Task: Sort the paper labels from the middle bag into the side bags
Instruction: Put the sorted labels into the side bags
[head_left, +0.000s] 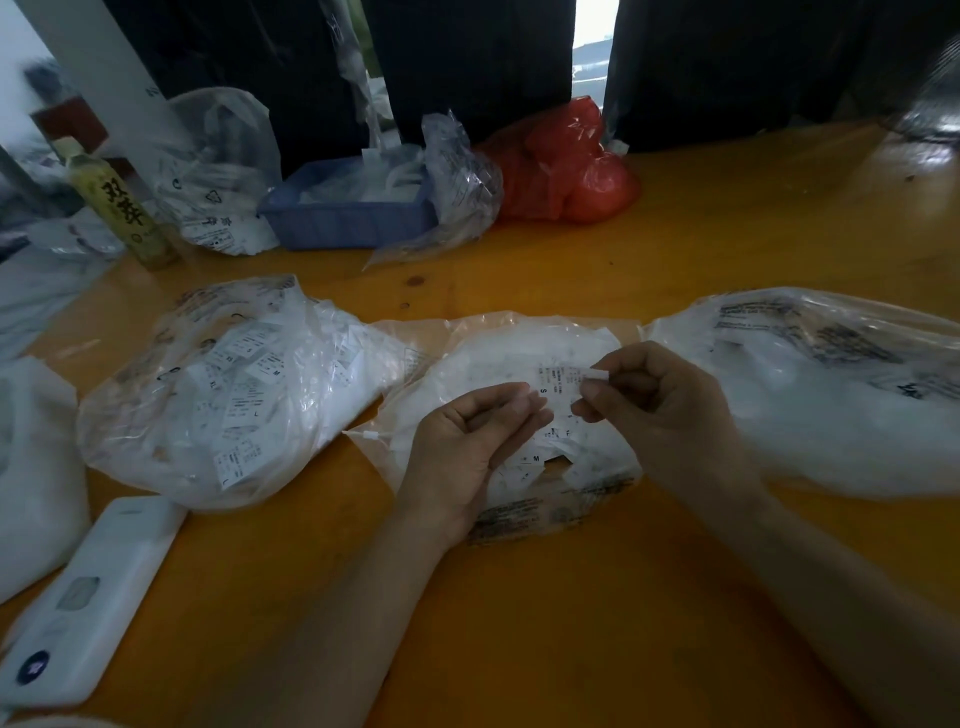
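**Label pinched above the middle bag**

Head view: the right hand (670, 410) pinches a paper label (563, 379) between thumb and fingertips, directly over the middle bag (519, 343) on the yellow table (675, 244). The left hand (467, 441) lies palm up beside it, fingers loosely curled, touching the label's lower edge. The left bag (234, 389) and right bag (831, 384) flank the middle one, with more labels inside.

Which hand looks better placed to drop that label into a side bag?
Probably the right hand: it already pinches the paper label, and the right side bag lies just beside it. The left hand holds nothing, palm up over the middle bag.
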